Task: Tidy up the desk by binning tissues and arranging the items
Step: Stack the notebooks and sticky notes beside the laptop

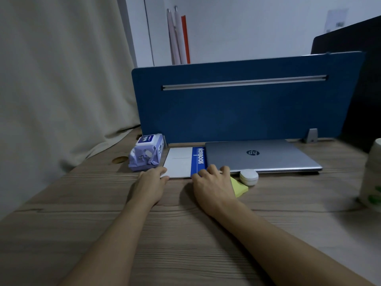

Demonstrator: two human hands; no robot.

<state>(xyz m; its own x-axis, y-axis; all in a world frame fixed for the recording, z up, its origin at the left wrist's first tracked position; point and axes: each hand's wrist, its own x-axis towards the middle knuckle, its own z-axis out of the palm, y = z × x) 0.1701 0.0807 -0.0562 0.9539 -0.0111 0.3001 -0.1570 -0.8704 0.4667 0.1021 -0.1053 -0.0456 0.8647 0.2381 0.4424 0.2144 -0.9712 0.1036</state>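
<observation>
From the head view, a white notebook (181, 162) with a blue band printed "Notebook" lies flat on the wood-grain counter (185, 234) at mid-frame, just in front of a blue divider panel (237, 108). The left hand (151, 182) rests at its near left corner, fingers loosely spread with the thumb on the cover's edge. The right hand (214, 186) lies at the near right corner, fingers spread over the blue band, pinching nothing. A closed silver laptop (261, 156) sits touching the notebook's right edge. A purple pack of wipes (147, 152) stands just left of the notebook. A yellow sticky-note pad (241, 188) and a small white round case (249, 176) lie right of the right hand. A white container (373, 174) stands at the right edge.
</observation>
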